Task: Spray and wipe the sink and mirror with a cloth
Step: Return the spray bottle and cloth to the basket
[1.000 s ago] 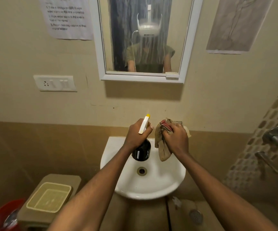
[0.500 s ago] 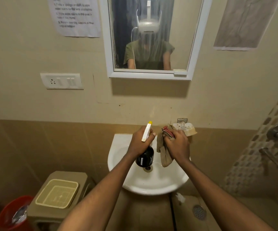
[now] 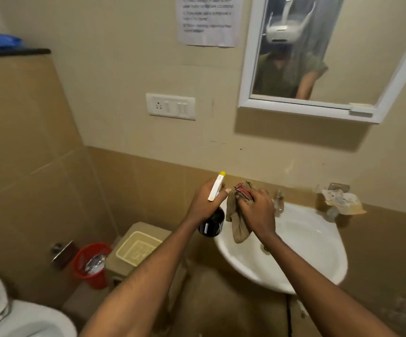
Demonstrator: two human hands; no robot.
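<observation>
My left hand [image 3: 203, 203] grips a black spray bottle [image 3: 212, 224] with a white trigger head and yellow nozzle tip, held upright at the left rim of the white sink [image 3: 313, 242]. My right hand [image 3: 258, 212] clutches a bunched brown cloth [image 3: 237, 222] with a red patch, hanging over the basin's left side. The two hands almost touch. A tap [image 3: 279, 199] stands behind my right hand. The white-framed mirror [image 3: 318, 59] hangs on the wall at upper right, its glass streaked.
A beige bin with a cream basket [image 3: 137, 248] and a red bucket [image 3: 91, 263] stand on the floor at left. A toilet [image 3: 21, 317] fills the lower left corner. A switch plate [image 3: 170, 107] and paper notice [image 3: 208, 19] are on the wall. A soap holder [image 3: 340, 200] sits right of the sink.
The view has swung left, so the sink and mirror now sit at right and the toilet and bucket show. Both hands keep their grip, now over the basin's left rim.
</observation>
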